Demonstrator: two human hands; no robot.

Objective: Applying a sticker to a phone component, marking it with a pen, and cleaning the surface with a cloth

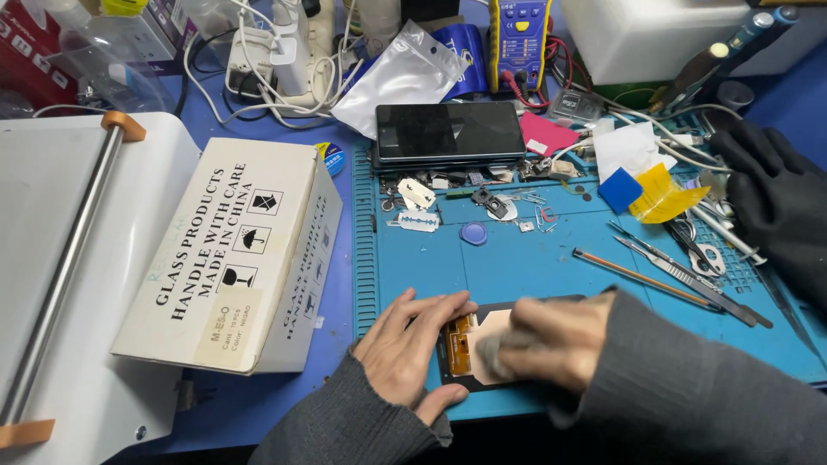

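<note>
Currently the left hand (405, 344) lies flat with fingers spread, pinning the dark phone screen panel (469, 349) at 6 o'clock on the blue mat (517, 258). The right hand (551, 340) is blurred, fingers curled around a small grey wad (500, 349) pressed on the panel's back. Judging by this, wiping is underway; the tweezers (663, 258) at 3 o'clock lie untouched.
</note>
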